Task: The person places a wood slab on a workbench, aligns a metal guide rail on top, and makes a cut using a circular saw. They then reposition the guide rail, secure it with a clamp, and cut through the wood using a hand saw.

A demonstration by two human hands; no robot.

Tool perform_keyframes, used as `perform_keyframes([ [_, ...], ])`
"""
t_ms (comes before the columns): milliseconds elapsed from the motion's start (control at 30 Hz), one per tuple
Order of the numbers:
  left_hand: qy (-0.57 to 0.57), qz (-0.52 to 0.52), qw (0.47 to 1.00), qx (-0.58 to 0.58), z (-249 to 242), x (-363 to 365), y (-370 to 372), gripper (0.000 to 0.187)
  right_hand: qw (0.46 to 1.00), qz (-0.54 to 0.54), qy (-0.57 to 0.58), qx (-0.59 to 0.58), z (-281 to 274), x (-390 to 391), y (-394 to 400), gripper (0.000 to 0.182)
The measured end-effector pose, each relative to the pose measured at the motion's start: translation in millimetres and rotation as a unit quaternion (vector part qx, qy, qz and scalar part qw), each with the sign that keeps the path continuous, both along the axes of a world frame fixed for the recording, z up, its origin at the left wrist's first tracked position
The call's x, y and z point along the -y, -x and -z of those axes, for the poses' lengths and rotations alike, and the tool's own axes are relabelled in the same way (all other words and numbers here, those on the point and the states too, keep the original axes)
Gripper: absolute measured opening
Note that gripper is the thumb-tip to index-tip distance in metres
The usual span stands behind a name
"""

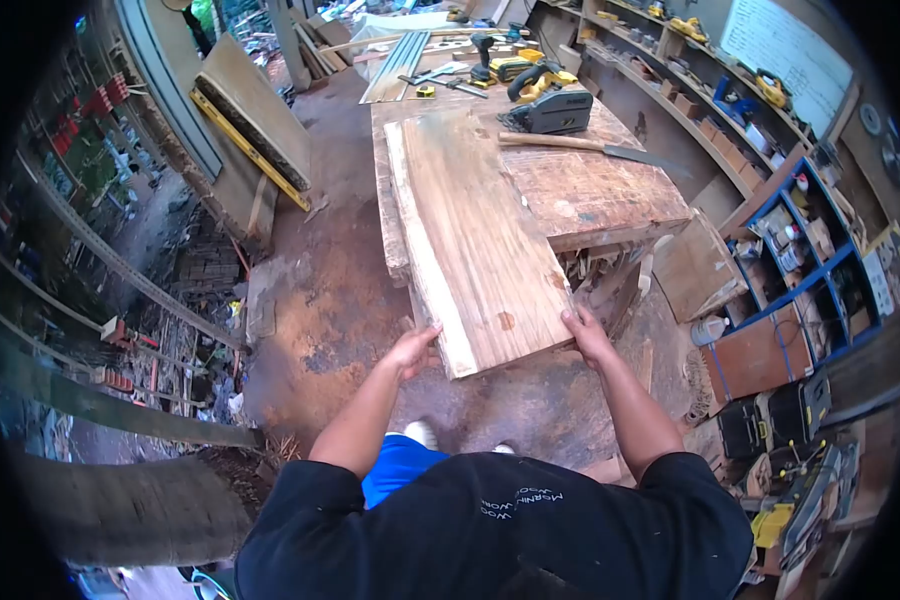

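A thick wooden slab with a pale live edge along its left side stretches from my hands over the workbench. Its far part overlaps the bench top, and its near end juts out past the bench toward me. My left hand grips the near left edge, with the thumb on top. At the near right corner, my right hand is closed on the slab, its thumb also on the upper face. The fingers under the slab are hidden on both sides.
On the bench lie a track saw, a long handsaw with a wooden handle, and a drill. Blue shelving stands at right. A yellow level leans against a board at left. Toolboxes sit low at right.
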State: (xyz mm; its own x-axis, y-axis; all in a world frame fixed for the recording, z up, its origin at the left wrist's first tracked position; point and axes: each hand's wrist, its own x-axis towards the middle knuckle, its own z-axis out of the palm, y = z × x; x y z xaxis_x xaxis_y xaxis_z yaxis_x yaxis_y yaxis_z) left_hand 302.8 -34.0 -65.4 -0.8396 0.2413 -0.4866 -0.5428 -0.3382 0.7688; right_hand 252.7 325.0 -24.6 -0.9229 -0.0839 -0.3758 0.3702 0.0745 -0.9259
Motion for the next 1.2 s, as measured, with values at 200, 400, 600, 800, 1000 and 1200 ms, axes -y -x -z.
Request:
perform_keyframes([
  [200, 0.07, 0.2, 0.977, 0.036, 4, 42, -47, 0.067, 0.997, 0.083, -0.001, 0.002, 28, 6, -86, 0.047],
  [400, 0.079, 0.436, 0.887, -0.128, 20, 99, -29, 0.05, 0.94, 0.333, 0.069, -0.014, 50, 23, -118, 0.059],
  [600, 0.115, 0.373, 0.914, -0.114, 16, 251, -9, 0.046, 0.876, 0.469, 0.113, -0.01, 39, 94, -152, 0.058],
  [800, 0.192, 0.283, 0.939, 0.034, 44, 359, -12, 0.046, 0.763, 0.619, -0.173, -0.07, 53, 77, -143, 0.063],
  [1000, 0.209, 0.203, 0.956, 0.044, 51, 447, 18, 0.05, 0.594, 0.576, -0.478, -0.295, -40, 97, -4, 0.048],
  [1200, 0.418, 0.065, 0.906, 0.009, 93, 563, 54, 0.046, 0.772, 0.371, -0.307, -0.415, -74, 285, 244, 0.039],
])
